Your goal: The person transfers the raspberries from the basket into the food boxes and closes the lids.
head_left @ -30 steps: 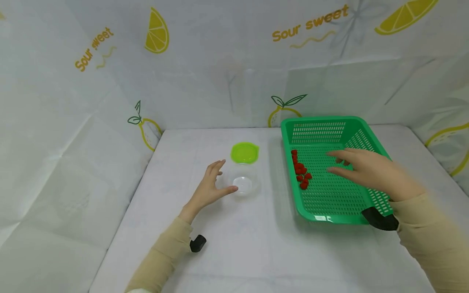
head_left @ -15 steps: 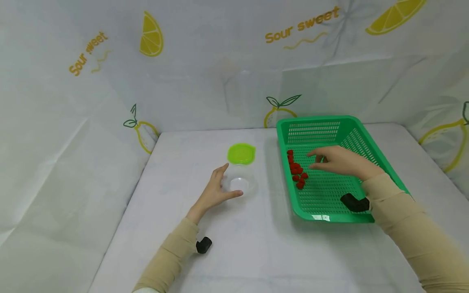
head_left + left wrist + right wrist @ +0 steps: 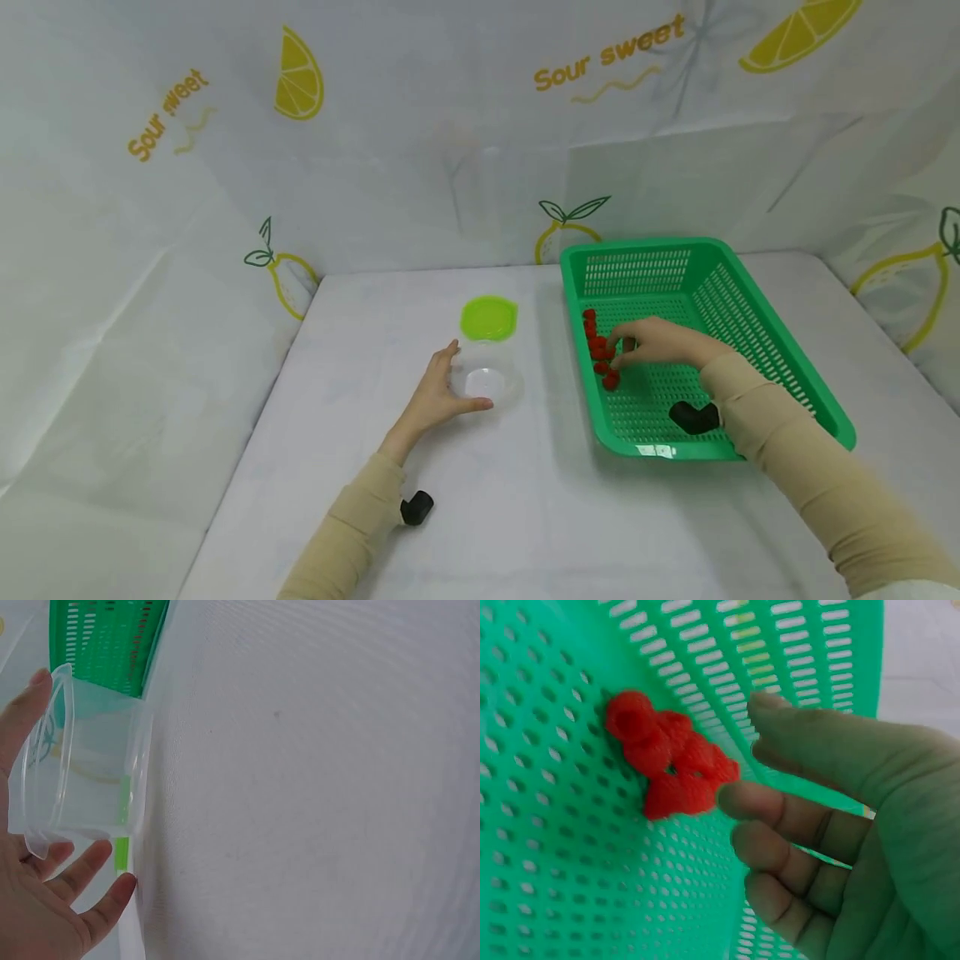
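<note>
Red berries [image 3: 597, 346] are lying crowded along the left side of the green basket [image 3: 645, 244], so the right hand [image 3: 652, 342], narrowly parted and empty, is probably risking scattering neighbours, while the left hand [image 3: 437, 398] is bracketing the clear cup [image 3: 484, 383] widely.

A makeshift booth, apparently a rec. set-up or lab-type corner — the bldg. itself can't be told. The far side & both flanks are hung w/ white sheeting [image 3: 420, 179], printed w/ lemon slices [image 3: 298, 79] & "Sour sweet" lettering [image 3: 611, 56]; the tabletop [image 3: 540, 517] is covered in white too. Black devices [image 3: 693, 418] are worn at the sleeves [image 3: 810, 471] — the room beyond is hidden by the sheeting.
</note>
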Demonstrator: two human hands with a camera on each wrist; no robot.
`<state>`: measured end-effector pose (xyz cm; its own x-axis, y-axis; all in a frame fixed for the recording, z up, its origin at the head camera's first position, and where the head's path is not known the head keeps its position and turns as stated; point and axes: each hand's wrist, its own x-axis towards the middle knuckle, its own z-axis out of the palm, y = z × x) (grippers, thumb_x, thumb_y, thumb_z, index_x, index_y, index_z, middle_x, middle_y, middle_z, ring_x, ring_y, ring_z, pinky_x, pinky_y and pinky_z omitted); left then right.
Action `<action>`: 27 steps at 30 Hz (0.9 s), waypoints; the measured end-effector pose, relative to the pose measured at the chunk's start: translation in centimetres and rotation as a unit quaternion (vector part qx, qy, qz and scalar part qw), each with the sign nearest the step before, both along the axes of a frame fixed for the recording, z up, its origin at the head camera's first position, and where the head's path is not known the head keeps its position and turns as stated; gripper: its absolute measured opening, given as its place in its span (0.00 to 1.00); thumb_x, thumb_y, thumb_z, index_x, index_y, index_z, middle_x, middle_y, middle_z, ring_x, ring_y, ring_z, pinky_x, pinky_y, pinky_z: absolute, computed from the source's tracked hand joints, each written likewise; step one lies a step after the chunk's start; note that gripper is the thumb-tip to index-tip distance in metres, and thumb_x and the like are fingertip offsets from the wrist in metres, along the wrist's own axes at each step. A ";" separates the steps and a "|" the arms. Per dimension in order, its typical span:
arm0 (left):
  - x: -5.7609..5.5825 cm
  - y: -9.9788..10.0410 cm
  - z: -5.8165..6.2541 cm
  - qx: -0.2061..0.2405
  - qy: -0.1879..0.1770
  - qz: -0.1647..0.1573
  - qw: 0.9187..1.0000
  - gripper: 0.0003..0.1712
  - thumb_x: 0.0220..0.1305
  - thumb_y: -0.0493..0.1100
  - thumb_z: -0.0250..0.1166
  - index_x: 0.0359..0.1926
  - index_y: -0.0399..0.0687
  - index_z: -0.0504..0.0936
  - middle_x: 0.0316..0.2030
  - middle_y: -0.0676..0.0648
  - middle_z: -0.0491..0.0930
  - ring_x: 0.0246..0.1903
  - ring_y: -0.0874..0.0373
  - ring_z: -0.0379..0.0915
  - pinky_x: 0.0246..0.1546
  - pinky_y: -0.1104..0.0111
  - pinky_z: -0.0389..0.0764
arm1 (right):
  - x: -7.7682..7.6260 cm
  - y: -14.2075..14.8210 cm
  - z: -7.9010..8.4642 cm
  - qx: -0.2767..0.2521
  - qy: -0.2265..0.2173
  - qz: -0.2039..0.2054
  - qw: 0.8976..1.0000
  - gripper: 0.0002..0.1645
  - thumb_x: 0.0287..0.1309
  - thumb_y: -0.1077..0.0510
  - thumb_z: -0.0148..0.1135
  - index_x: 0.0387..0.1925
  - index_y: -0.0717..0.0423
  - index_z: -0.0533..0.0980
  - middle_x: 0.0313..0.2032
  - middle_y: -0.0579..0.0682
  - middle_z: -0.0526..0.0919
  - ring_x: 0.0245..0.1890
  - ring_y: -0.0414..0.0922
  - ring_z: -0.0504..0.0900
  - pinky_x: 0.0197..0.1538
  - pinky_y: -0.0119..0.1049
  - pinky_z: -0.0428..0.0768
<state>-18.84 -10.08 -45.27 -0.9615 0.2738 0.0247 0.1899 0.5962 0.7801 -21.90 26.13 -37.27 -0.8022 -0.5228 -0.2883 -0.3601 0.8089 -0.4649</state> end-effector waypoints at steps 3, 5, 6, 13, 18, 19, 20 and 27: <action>0.0 0.0 -0.2 -0.004 0.000 0.002 1.000 0.66 0.34 0.57 0.78 0.72 0.48 0.51 0.65 0.44 0.60 0.66 0.45 0.57 0.65 0.49 0.62 | -0.2 -0.1 -0.6 -0.001 -0.007 0.003 1.000 0.16 0.57 0.50 0.62 0.44 0.53 0.77 0.33 0.48 0.81 0.33 0.41 0.75 0.37 0.35 0.74; -0.1 -0.1 -0.3 -0.003 0.000 0.004 1.000 0.65 0.33 0.57 0.79 0.71 0.48 0.53 0.64 0.45 0.61 0.65 0.46 0.58 0.64 0.50 0.63 | -0.3 -0.1 -0.8 -0.003 -0.008 0.005 1.000 0.15 0.56 0.51 0.62 0.44 0.54 0.78 0.32 0.48 0.81 0.33 0.41 0.75 0.36 0.35 0.73; -0.1 -0.1 -0.3 -0.001 -0.002 0.005 1.000 0.65 0.33 0.57 0.79 0.71 0.49 0.53 0.63 0.45 0.61 0.64 0.46 0.59 0.64 0.50 0.63 | -0.3 -0.1 -0.9 -0.005 -0.009 0.006 1.000 0.15 0.56 0.51 0.63 0.43 0.54 0.78 0.32 0.48 0.81 0.32 0.41 0.75 0.35 0.35 0.73; -0.1 0.0 -0.3 0.026 -0.034 0.004 0.999 0.64 0.34 0.56 0.79 0.70 0.49 0.54 0.66 0.44 0.58 0.67 0.45 0.54 0.65 0.49 0.62 | -0.9 0.3 -1.8 -0.003 -0.024 0.000 1.000 0.13 0.56 0.54 0.63 0.41 0.56 0.78 0.27 0.48 0.80 0.27 0.40 0.72 0.32 0.33 0.71; 0.0 -0.1 -0.3 0.038 -0.071 0.010 0.997 0.65 0.34 0.56 0.79 0.71 0.54 0.50 0.67 0.45 0.61 0.70 0.45 0.51 0.67 0.48 0.58 | -1.0 0.2 -2.3 -0.005 -0.029 0.000 1.000 0.12 0.56 0.55 0.62 0.40 0.56 0.78 0.27 0.47 0.79 0.27 0.40 0.71 0.31 0.33 0.70; 0.0 -0.1 -0.3 0.036 -0.075 0.010 0.997 0.65 0.35 0.57 0.79 0.71 0.55 0.49 0.67 0.46 0.62 0.70 0.45 0.51 0.66 0.47 0.58 | -1.0 0.1 -2.4 -0.005 -0.029 0.001 1.000 0.12 0.56 0.55 0.62 0.40 0.57 0.78 0.27 0.47 0.79 0.27 0.40 0.71 0.31 0.33 0.70; -0.1 -0.1 -0.3 0.033 -0.080 0.012 0.996 0.65 0.35 0.57 0.78 0.71 0.57 0.49 0.66 0.47 0.63 0.69 0.45 0.52 0.66 0.47 0.58 | -1.0 0.1 -2.5 -0.005 -0.029 0.002 1.000 0.11 0.56 0.55 0.62 0.39 0.57 0.78 0.27 0.47 0.79 0.27 0.40 0.71 0.31 0.33 0.70; -0.4 -0.2 -0.3 0.016 -0.088 0.002 0.996 0.65 0.35 0.60 0.77 0.71 0.61 0.48 0.66 0.47 0.65 0.69 0.45 0.53 0.65 0.47 0.60 | -1.0 -0.1 -2.8 -0.004 -0.032 0.000 0.999 0.10 0.55 0.57 0.63 0.37 0.58 0.78 0.34 0.50 0.81 0.31 0.42 0.73 0.34 0.33 0.72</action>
